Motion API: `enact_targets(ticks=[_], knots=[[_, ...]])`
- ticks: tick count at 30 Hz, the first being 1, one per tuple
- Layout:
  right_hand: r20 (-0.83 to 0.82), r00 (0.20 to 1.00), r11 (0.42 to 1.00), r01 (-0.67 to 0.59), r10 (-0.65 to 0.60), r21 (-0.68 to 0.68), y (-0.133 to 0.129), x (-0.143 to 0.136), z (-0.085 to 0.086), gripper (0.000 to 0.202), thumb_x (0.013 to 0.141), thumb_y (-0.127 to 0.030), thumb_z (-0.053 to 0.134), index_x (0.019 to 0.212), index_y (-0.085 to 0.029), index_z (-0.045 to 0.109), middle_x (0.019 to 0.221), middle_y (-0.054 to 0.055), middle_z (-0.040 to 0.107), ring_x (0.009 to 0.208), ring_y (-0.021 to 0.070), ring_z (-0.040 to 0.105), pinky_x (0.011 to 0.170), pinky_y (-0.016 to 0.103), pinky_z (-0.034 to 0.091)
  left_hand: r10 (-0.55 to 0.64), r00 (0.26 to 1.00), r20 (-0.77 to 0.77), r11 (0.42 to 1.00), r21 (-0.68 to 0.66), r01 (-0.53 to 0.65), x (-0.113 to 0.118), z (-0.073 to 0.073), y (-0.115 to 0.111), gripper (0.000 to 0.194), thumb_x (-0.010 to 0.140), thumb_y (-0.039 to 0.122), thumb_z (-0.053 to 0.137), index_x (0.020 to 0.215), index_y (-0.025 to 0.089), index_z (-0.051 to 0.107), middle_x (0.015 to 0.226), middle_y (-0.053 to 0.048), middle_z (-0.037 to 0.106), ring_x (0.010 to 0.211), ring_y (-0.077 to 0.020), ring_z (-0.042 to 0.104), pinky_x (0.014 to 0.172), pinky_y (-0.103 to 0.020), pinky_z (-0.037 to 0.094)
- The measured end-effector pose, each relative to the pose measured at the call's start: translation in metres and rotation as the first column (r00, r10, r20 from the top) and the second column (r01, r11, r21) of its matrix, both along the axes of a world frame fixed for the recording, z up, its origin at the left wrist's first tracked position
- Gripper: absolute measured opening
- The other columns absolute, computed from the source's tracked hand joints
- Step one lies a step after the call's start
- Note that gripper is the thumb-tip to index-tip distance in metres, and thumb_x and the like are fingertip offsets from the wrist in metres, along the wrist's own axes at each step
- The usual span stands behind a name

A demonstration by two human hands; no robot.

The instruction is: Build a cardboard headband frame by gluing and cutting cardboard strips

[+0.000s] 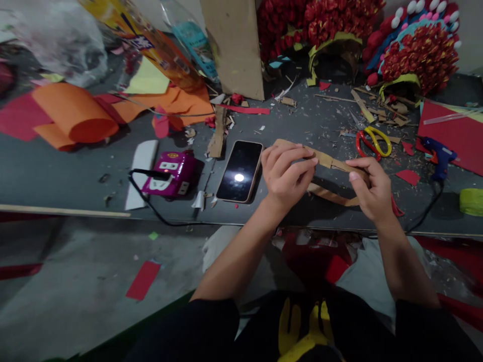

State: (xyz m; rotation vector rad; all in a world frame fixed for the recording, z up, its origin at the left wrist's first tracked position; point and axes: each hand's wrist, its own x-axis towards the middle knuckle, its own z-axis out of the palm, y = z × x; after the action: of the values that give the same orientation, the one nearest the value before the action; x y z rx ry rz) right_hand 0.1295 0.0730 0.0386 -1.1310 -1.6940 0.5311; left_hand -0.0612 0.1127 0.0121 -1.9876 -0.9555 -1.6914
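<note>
A narrow brown cardboard strip [323, 159], bent round into a loop, is between my two hands just above the dark table. My left hand [289, 173] has its fingers curled over the strip's left part. At the other side my right hand [370, 188] pinches the strip between thumb and fingers. The loop's lower band [328, 194] shows beneath the hands. A phone [240, 172] with a dark screen lies just left of my left hand. Scissors [373, 142] with red and yellow handles rest beyond my right hand.
A purple power socket [169, 173] with a black plug sits left of the phone. At right lies a blue glue gun [439, 156] with its cord over the table edge. Orange sheets [75, 118], a cardboard board [234, 50] and red flowered headpieces [339, 25] stand behind, among scraps.
</note>
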Motion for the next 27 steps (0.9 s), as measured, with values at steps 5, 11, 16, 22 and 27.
enact_targets(ticks=[5,11,16,22,27], knots=[[0.019,1.000,1.000,0.007,-0.007,0.012,0.0000,-0.0002,0.0009,0.014,0.088,-0.026,0.057,0.099,-0.024,0.066,0.092,0.000,0.074,0.081,0.0152,0.069,0.071,0.029,0.054,-0.004,1.000,-0.001,1.000,-0.010,0.004,-0.0005,-0.0001,-0.0003,0.012,0.086,0.015,0.065,0.087,0.026,0.062,0.087,0.004,0.074,0.088,-0.0147,0.069,0.079,-0.033,0.047],[0.003,1.000,1.000,0.001,-0.001,0.002,-0.0004,0.0000,0.0001,0.014,0.089,-0.026,0.057,0.100,-0.024,0.066,0.094,0.000,0.074,0.082,0.0145,0.069,0.072,0.028,0.054,-0.031,0.999,0.013,0.999,-0.017,0.031,-0.0007,-0.0009,-0.0002,0.014,0.085,0.013,0.066,0.088,0.027,0.063,0.088,0.004,0.074,0.089,-0.0151,0.068,0.080,-0.033,0.047],[0.022,1.000,1.000,0.003,-0.003,0.013,-0.0006,0.0001,0.0010,0.014,0.089,-0.027,0.057,0.099,-0.024,0.066,0.093,0.000,0.074,0.081,0.0147,0.069,0.071,0.029,0.054,-0.030,0.999,0.016,1.000,-0.010,0.030,-0.0006,-0.0009,-0.0003,0.016,0.083,0.011,0.067,0.087,0.026,0.063,0.088,0.004,0.074,0.088,-0.0149,0.068,0.081,-0.033,0.047],[0.014,1.000,1.000,0.003,-0.003,0.005,-0.0007,0.0006,0.0009,0.014,0.089,-0.027,0.057,0.099,-0.024,0.066,0.092,0.000,0.074,0.081,0.0147,0.069,0.071,0.029,0.054,-0.034,0.999,0.015,0.999,-0.014,0.034,-0.0008,-0.0007,-0.0004,0.017,0.082,0.011,0.068,0.089,0.026,0.063,0.088,0.003,0.074,0.089,-0.0154,0.068,0.081,-0.034,0.047],[0.021,1.000,1.000,0.011,-0.010,-0.007,0.0003,-0.0003,0.0011,0.014,0.089,-0.029,0.056,0.099,-0.024,0.066,0.092,0.000,0.074,0.081,0.0153,0.068,0.071,0.030,0.053,-0.016,1.000,0.016,1.000,-0.008,0.017,-0.0001,-0.0014,-0.0004,0.016,0.082,0.011,0.067,0.087,0.026,0.063,0.088,0.004,0.074,0.088,-0.0152,0.068,0.081,-0.034,0.047]])
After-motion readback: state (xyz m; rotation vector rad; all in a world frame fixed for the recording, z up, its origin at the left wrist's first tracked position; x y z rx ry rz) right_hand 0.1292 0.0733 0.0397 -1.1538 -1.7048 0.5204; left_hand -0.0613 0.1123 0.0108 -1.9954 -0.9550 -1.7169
